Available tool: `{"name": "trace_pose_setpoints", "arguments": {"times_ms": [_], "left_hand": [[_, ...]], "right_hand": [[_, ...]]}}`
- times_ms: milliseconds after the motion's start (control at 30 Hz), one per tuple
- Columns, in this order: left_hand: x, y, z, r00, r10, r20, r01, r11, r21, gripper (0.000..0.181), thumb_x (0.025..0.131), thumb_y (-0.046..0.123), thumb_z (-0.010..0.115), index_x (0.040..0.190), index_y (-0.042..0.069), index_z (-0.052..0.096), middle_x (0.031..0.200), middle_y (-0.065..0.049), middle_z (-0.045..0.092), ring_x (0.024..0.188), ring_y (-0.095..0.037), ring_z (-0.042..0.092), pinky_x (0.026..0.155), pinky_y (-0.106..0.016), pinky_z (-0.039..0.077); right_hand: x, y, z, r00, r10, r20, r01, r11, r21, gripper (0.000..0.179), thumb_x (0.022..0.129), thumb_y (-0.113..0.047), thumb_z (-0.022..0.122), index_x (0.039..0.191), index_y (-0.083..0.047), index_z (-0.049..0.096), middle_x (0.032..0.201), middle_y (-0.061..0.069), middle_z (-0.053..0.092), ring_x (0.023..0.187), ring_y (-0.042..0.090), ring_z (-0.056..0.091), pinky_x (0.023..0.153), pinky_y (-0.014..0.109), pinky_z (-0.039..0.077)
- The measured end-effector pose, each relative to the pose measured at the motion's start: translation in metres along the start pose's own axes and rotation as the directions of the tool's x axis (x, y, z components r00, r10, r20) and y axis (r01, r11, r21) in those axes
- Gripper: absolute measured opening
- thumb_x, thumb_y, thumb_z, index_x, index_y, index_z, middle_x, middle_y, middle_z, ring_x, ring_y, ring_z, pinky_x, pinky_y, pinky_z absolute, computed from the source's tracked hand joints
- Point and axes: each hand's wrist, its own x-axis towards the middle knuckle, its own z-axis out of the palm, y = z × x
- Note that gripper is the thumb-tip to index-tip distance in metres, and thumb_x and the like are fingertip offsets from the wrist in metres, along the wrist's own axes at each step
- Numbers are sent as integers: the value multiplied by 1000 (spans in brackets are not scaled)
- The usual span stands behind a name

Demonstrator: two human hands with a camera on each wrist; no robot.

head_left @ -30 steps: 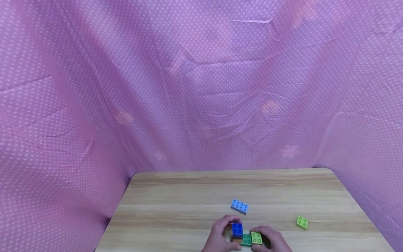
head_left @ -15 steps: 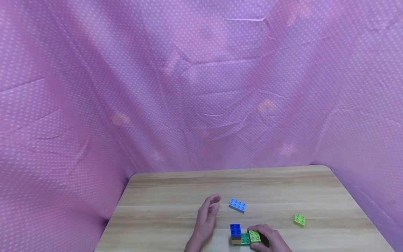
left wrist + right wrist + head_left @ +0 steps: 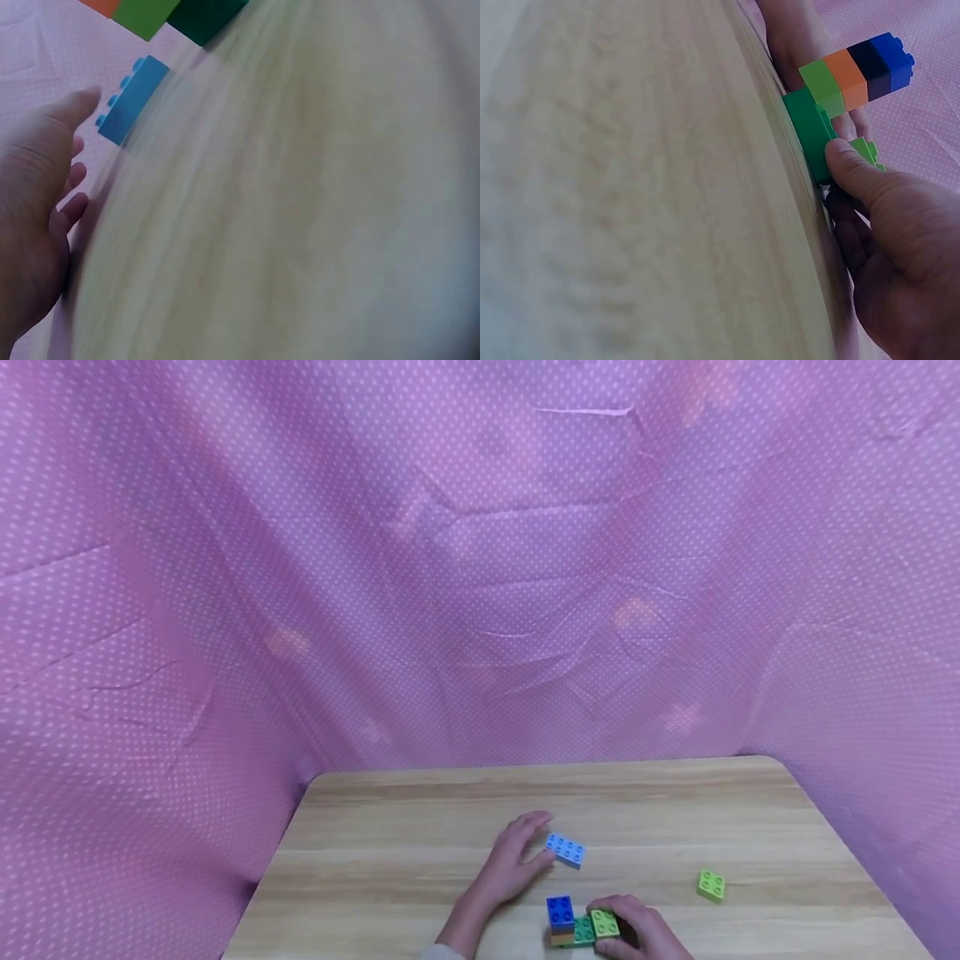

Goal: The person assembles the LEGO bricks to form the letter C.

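Note:
On the table, a built piece of toy building bricks has a long green brick (image 3: 582, 931) as its base. A tower rises at its left end: lime (image 3: 822, 88), orange (image 3: 846, 79), black (image 3: 870, 70), and a dark blue brick (image 3: 560, 912) on top. My right hand (image 3: 637, 931) pinches the other end, thumb and fingers at the lime brick (image 3: 604, 923) there and the green base. Farther back, my left hand (image 3: 510, 864) reaches to a light blue brick (image 3: 566, 851), thumb and fingers spread at its left end; the left wrist view shows the thumb just short of it.
A loose lime brick (image 3: 711, 886) lies to the right on the wooden table (image 3: 420, 810). Pink dotted cloth (image 3: 480, 635) hangs behind the table and along both sides.
My left hand has let go of the tower and moved away from it, then right to the light blue brick. My right hand keeps its hold on the built piece.

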Motion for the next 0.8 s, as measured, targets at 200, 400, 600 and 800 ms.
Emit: {"name": "trace_pose_setpoints", "arguments": {"times_ms": [200,400,600,800], "left_hand": [[8,3,2,996,35,77,-44,992,122,44,102,44,69,144,33,65,150,14,59,147,-19,46,119,-58,32],[10,3,4,999,29,43,-33,994,105,39,97,38,76,135,32,70,140,12,66,139,-18,53,118,-57,35],[4,3,3,1000,7,-6,-7,1000,-22,40,93,39,80,130,27,73,127,17,69,123,-8,62,113,-44,47],[-9,13,-4,998,-35,-46,24,976,-218,40,92,43,80,129,27,73,120,16,70,112,-5,66,100,-28,56]], "right_hand": [[-1,2,1,1000,-17,-18,17,1000,1,41,103,-29,71,138,-9,65,122,-4,69,103,2,62,83,21,52],[0,-1,-1,998,49,-27,-49,999,8,41,102,-31,72,138,-12,66,121,-3,68,104,3,62,86,22,52],[0,0,0,999,45,-23,-45,999,7,41,102,-31,72,138,-12,66,121,-4,68,104,4,62,86,22,52],[0,-1,0,996,84,-6,-84,996,35,42,102,-32,72,138,-13,66,122,-2,68,104,5,63,86,23,53]]}}
